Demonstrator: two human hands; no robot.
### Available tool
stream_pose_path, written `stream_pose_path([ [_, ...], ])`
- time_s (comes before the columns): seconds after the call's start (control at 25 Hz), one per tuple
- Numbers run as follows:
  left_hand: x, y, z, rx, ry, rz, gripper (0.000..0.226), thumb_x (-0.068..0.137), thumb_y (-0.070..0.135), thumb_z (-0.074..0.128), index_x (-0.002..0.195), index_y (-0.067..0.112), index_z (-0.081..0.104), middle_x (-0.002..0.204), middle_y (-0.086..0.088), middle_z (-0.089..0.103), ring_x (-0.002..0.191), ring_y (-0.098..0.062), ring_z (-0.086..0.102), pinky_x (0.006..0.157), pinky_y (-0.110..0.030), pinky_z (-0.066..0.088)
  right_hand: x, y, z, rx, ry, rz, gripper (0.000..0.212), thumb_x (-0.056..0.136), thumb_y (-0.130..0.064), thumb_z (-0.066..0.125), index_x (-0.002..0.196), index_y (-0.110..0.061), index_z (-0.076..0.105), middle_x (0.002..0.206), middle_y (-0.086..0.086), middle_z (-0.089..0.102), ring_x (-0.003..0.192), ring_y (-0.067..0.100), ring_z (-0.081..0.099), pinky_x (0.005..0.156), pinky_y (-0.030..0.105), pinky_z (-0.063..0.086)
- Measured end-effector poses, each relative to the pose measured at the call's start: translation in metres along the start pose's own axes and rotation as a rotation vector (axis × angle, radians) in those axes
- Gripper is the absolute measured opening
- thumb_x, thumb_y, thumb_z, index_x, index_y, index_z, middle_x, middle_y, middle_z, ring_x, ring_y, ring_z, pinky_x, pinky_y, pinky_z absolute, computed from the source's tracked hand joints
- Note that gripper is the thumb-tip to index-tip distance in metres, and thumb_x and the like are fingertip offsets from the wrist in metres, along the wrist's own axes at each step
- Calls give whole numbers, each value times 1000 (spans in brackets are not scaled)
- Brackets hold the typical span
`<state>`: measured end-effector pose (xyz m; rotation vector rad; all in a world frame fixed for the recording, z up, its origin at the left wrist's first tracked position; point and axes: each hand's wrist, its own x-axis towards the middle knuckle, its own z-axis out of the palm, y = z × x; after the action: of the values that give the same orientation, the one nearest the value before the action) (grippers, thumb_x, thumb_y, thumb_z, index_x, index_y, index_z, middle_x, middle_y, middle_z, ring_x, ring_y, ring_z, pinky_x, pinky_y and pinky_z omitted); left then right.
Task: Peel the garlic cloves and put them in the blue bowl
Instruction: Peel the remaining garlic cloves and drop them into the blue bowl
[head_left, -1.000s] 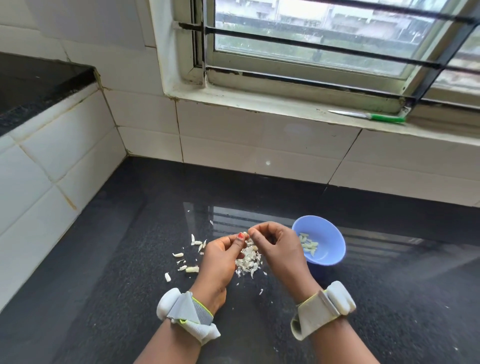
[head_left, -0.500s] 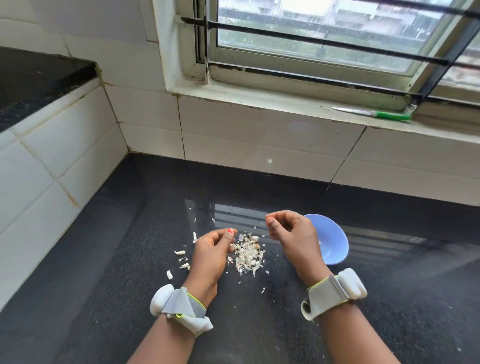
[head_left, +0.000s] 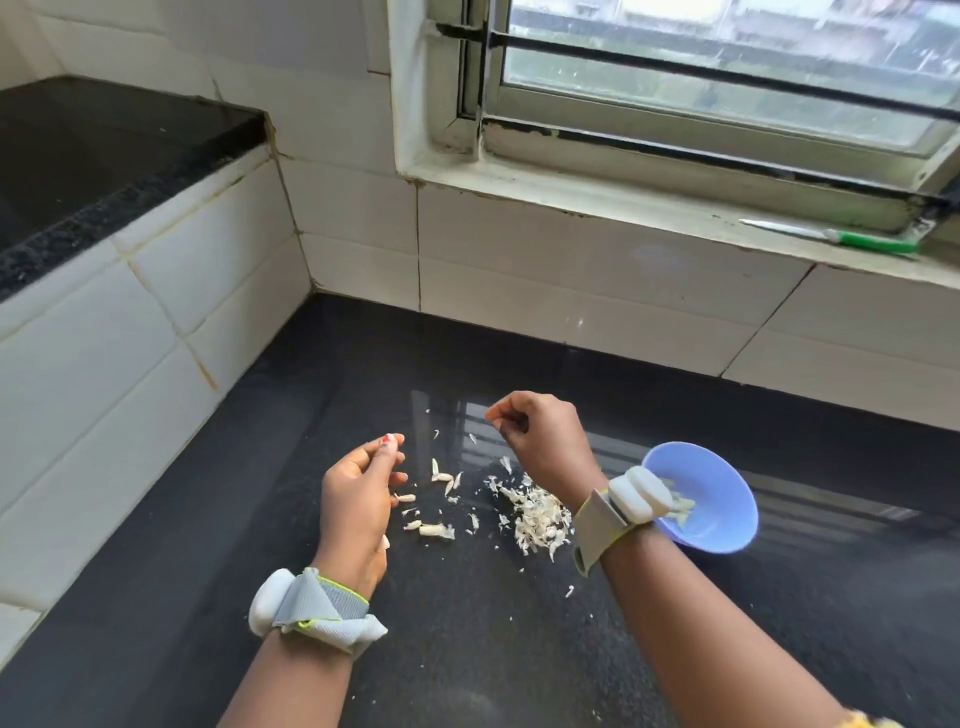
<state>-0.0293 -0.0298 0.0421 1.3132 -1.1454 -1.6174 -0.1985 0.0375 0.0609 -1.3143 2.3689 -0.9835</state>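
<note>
Black counter (head_left: 467, 649) beyond the hands (head_left: 358, 499)

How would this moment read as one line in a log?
left hand: curled, contents unclear | right hand: pinched, contents unclear | blue bowl: holds cloves | peels: on counter

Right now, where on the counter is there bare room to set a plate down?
The black counter is bare left of the left hand, up to the tiled wall, and behind the hands toward the window sill. It is crowded between the hands with the peel pile and beside the blue bowl.

Blue bowl (head_left: 727, 499) partly behind right wrist; contents of left hand (head_left: 358, 499) unclear.
</note>
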Motion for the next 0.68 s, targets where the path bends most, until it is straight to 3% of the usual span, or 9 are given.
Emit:
stream_pose_path([
  [0.2, 8, -1, -13, 5, 38, 3, 15, 95, 19, 54, 95, 20, 69, 80, 7, 61, 67, -8, 53, 56, -21, 38, -1, -9, 18, -177, -147, -124, 28, 89, 0, 54, 102, -16, 73, 100, 3, 68, 93, 18, 60, 77, 21, 39],
  [0.4, 10, -4, -21, 33, 46, 5, 15, 95, 19, 54, 95, 20, 69, 81, 7, 61, 68, -8, 54, 57, -21, 39, -1, -15, 37, -255, -239, -180, 28, 92, -4, 50, 107, -16, 71, 108, 4, 66, 103, 21, 60, 81, 25, 41],
  [0.52, 8, -4, -24, 38, 44, -1, 15, 95, 18, 53, 95, 20, 69, 81, 6, 61, 68, -8, 53, 57, -21, 39, -4, -15, 38, -204, -150, -151, 27, 90, -2, 54, 103, -17, 73, 104, 3, 68, 99, 19, 61, 78, 21, 39],
  [0.68, 8, -4, -29, 49, 38, 3, 15, 95, 18, 53, 93, 21, 68, 82, 6, 62, 69, -9, 54, 58, -22, 40, -19, 0, 17, 194, 139, 61, 19, 87, -3, 66, 89, -19, 75, 88, -2, 73, 81, 12, 66, 78, 16, 48],
])
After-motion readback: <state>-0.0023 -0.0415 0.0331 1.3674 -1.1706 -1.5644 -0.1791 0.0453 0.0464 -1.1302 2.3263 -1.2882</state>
